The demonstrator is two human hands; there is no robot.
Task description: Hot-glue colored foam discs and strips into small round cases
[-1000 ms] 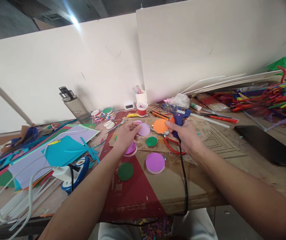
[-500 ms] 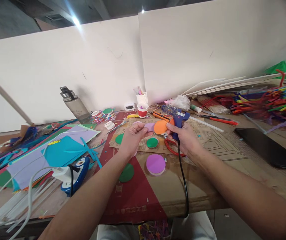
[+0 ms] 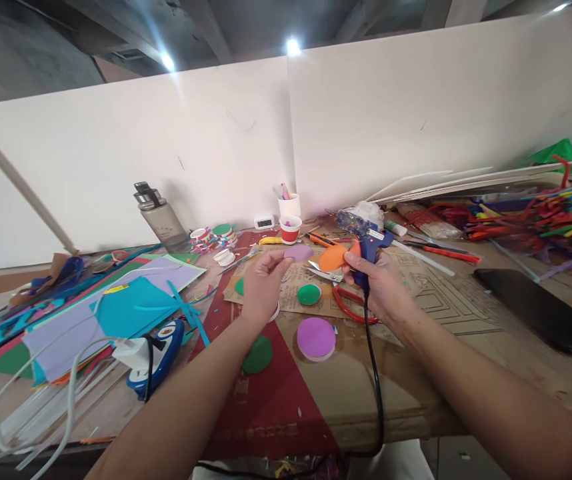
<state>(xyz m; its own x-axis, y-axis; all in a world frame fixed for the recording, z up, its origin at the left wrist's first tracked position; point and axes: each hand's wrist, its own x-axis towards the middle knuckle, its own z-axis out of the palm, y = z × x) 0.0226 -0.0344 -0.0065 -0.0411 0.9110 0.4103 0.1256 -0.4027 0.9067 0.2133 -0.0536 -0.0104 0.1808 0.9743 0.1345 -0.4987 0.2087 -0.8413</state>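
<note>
My left hand (image 3: 262, 283) is raised above the table and pinches a small lilac foam disc (image 3: 299, 253) by its edge. Facing it, my right hand (image 3: 379, 285) is wrapped round a blue glue gun (image 3: 370, 243) and also holds an orange foam disc (image 3: 333, 257) against the gun. The gun's black cord (image 3: 377, 380) hangs down over the table's front edge. Below the hands lie a small green disc (image 3: 309, 294), a larger purple disc (image 3: 316, 338), a dark green disc (image 3: 258, 354) and red-handled scissors (image 3: 351, 299).
Coloured paper sheets (image 3: 116, 303) and a blue-and-white device (image 3: 159, 347) lie at the left. A grey bottle (image 3: 160, 217), a red cup (image 3: 290, 229) and a white cup (image 3: 289, 206) stand at the back. Coloured strips (image 3: 541, 207) pile at the right, by a black phone (image 3: 541, 303).
Both hands have lifted slightly, and the lilac disc has tilted flatter and drawn close to the orange disc. The view has tipped upward.
</note>
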